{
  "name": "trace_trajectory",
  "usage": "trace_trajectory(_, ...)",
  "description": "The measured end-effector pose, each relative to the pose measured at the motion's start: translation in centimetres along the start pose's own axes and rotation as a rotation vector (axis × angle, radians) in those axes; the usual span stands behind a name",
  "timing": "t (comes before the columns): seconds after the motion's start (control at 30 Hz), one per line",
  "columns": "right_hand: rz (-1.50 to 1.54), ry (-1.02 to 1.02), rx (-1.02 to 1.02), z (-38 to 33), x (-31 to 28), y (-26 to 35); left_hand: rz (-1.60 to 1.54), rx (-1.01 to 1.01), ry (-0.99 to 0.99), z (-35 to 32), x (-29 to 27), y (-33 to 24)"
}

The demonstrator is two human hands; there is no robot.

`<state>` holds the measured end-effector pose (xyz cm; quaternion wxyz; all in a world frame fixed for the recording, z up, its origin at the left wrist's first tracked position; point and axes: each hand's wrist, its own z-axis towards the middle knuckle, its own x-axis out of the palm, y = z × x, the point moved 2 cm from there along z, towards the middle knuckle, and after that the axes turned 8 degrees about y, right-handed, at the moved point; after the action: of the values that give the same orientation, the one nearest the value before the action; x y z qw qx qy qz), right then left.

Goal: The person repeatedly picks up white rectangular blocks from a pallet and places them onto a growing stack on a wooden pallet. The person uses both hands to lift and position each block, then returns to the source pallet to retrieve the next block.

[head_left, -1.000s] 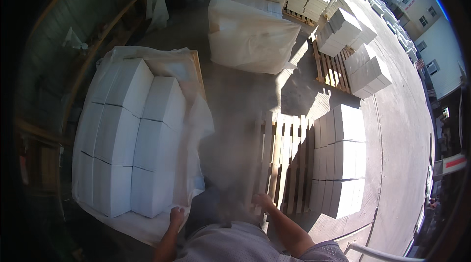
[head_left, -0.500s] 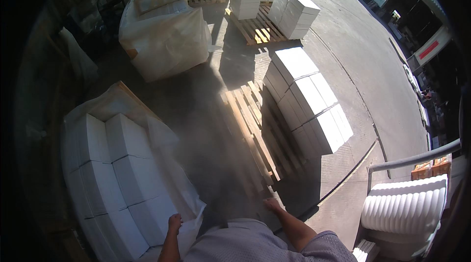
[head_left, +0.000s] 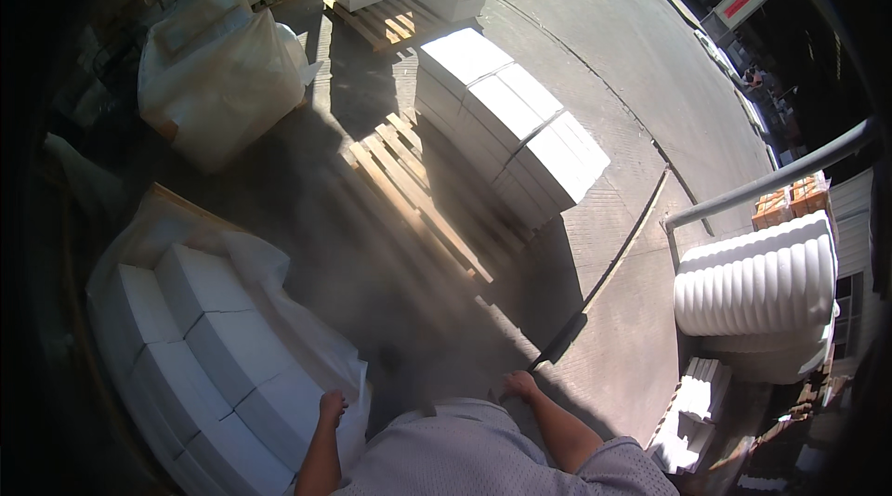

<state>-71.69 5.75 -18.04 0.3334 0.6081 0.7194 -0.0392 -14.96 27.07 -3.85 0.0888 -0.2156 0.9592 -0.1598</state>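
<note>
White blocks (head_left: 214, 347), stacked under loose plastic sheeting (head_left: 279, 310), sit at the lower left; the left hand (head_left: 332, 406) rests on the sheeting at the stack's near edge, fingers curled, its grip unclear. The right hand (head_left: 520, 386) hangs loosely closed above the paved ground (head_left: 632, 171), holding nothing visible. Beyond lie a bare wooden pallet (head_left: 409, 185) and another block stack (head_left: 511, 124)

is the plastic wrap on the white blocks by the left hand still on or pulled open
Pulled open: the plastic wrap hangs off the sides, leaving the tops of the white blocks bare.
</note>
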Motion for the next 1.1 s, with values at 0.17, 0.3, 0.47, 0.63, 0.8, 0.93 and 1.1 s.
trace_trajectory(0.17, 0.024, -0.242, -0.047, -5.9, -2.9, 0.5, 0.393, 0.149, 0.136, 1.1, 3.5, -2.4)
trace_trajectory(0.3, 0.719, -0.188, 0.203, -8.1, -1.6, -4.2, 0.33, 0.143, 0.036, 2.3, 6.6, -4.9)
trace_trajectory(0.47, 0.506, -0.248, 0.057, -10.5, -1.7, -12.9, 0.184, 0.205, 0.0, 1.4, 14.3, -6.1)
trace_trajectory(0.63, 1.032, 0.008, 0.457, -13.6, -11.8, -19.7, 0.075, 0.106, 0.01, -0.9, 23.9, -3.9)
trace_trajectory(0.8, 0.775, -0.171, 0.106, -12.1, -21.0, -23.9, 0.32, 0.205, -0.054, -1.3, 29.9, -3.3)
trace_trajectory(0.93, 0.745, -0.248, -0.031, -8.0, -23.7, -25.5, 0.352, 0.252, -0.096, -1.1, 32.0, -5.4)
trace_trajectory(1.1, 1.388, -0.191, 0.033, -6.3, -24.1, -23.7, 0.429, 0.226, -0.055, 0.7, 33.8, -9.1)
